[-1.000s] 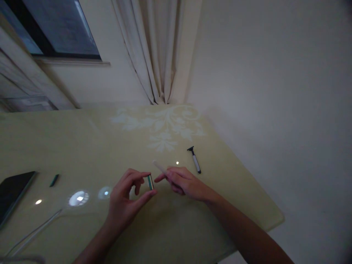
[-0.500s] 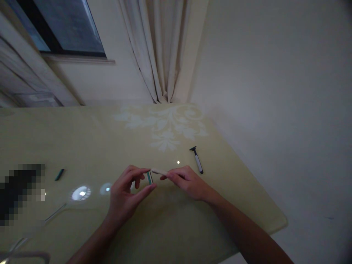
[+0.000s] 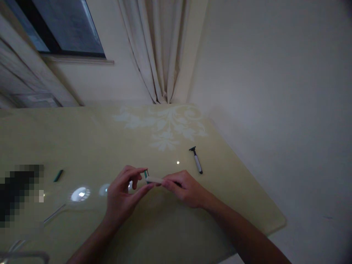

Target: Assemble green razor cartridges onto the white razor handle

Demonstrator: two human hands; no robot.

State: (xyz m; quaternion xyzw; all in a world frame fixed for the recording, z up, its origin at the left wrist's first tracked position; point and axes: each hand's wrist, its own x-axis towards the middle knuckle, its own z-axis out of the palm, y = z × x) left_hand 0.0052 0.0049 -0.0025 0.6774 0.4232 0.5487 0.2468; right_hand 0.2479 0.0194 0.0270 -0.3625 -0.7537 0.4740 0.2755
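Note:
My left hand (image 3: 123, 189) pinches a small green razor cartridge (image 3: 146, 173) upright between thumb and fingertips. My right hand (image 3: 184, 189) is closed on a slim, pale toothbrush (image 3: 154, 180), whose head lies against the lower part of the cartridge. My fingers hide the brush's other end, and its bristles are hard to make out. Beyond my right hand, a razor handle (image 3: 197, 164), grey and black, lies on the table.
The pale yellow glossy table (image 3: 110, 146) has a white floral pattern. Another green piece (image 3: 58, 175) lies at the left, near a dark pixelated object (image 3: 16, 194). Curtains (image 3: 162, 55) hang behind the table, and a wall (image 3: 275, 91) runs along the right.
The toothbrush head has moved down and slightly left, from the cartridge's top to its lower part. My right hand has lowered with it. The left hand has shifted slightly left.

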